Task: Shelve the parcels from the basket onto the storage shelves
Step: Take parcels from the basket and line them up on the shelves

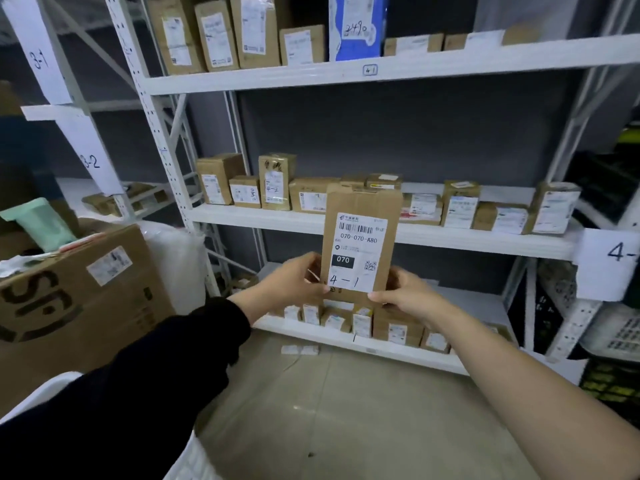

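A tall brown cardboard parcel stands upright in front of me, its white label facing me with "4-1" handwritten at the bottom. My left hand grips its lower left edge and my right hand grips its lower right corner. Behind it rises the white storage shelves unit. Its top shelf board, tagged "4-1", carries several boxes. The middle and bottom shelves also hold rows of small parcels. The basket is not clearly in view.
A large brown carton stands on the left beside a white bagged bundle. Another rack marked "3-1" and "3-2" is at far left. Dark crates sit at the right. A small white packet lies on the tiled floor.
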